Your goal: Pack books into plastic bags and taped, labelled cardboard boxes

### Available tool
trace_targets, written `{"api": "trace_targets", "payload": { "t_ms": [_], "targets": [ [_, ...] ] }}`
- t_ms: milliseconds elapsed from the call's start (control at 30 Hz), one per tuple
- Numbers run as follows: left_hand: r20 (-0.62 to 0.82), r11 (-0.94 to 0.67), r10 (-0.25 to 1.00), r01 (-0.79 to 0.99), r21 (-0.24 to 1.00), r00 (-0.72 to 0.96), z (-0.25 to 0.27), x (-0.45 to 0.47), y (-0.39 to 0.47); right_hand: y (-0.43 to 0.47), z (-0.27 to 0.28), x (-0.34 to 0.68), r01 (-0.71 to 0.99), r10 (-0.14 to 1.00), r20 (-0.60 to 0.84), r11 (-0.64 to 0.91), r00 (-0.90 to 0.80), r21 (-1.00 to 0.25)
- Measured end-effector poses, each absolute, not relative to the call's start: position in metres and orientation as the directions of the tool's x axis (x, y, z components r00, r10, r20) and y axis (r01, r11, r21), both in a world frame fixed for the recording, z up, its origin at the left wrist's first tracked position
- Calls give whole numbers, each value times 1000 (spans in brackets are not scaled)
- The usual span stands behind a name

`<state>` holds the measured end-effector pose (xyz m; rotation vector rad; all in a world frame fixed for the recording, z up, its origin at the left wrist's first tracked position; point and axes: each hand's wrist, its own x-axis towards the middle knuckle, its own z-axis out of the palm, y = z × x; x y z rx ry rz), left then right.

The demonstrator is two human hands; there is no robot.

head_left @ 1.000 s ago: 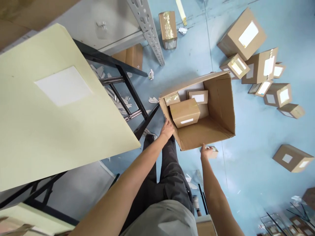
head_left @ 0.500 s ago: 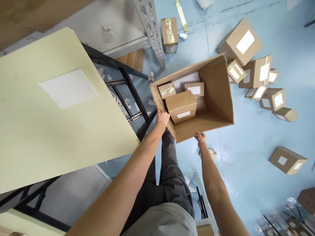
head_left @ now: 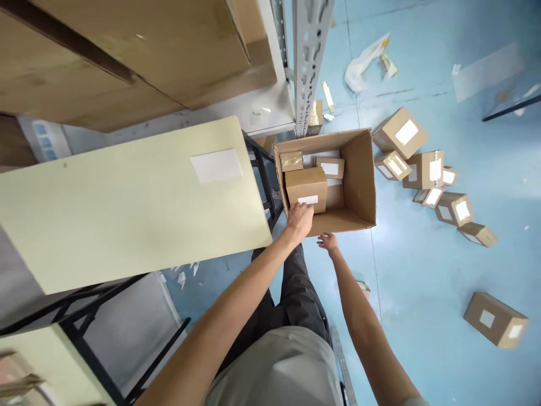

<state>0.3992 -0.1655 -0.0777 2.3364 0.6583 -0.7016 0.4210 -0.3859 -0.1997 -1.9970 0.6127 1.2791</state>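
Observation:
A large open cardboard box [head_left: 359,177] stands on the floor before me. Inside it lie a medium carton [head_left: 306,183] with a white label, a small taped carton [head_left: 291,161] and a flat labelled carton [head_left: 330,167]. My left hand [head_left: 300,220] is over the large box's near left corner, in front of the medium carton; its bent fingertips are hidden, so their grip does not show. Just outside the near edge, my right hand [head_left: 328,242] is open with its fingers apart, holding nothing.
To my left is a pale table [head_left: 139,208] with a white sheet [head_left: 216,166] on it. A metal shelf post [head_left: 310,62] rises behind the large box. Several labelled cartons [head_left: 422,169] lie on the blue floor to the right, and a lone carton [head_left: 495,320] sits nearer.
My left hand has left the large box's left edge and come right to its near corner. My right hand has come off the near edge, fingers spreading. The view has shifted.

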Motion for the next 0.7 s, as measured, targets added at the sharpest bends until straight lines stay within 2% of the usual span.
{"api": "trace_targets", "payload": {
  "t_ms": [67,167,367,500,700],
  "targets": [
    [-534,-635,272,567,526,800,-40,373,-174,-378,-168,422,-610,69,-890,-704,451,-363],
    [-433,-516,340,551,656,835,10,325,-186,-358,-120,429,-477,230,-837,-733,497,-485],
    [-377,-321,550,605,728,745,72,229,-198,-311,-43,427,-139,540,-639,-695,547,-706],
    [-367,-262,591,601,755,719,75,191,-192,-292,-12,407,27,580,-543,-698,607,-716],
    [-383,-269,521,573,774,762,65,189,-171,-291,16,390,129,570,-491,-729,659,-673]
  ]
}}
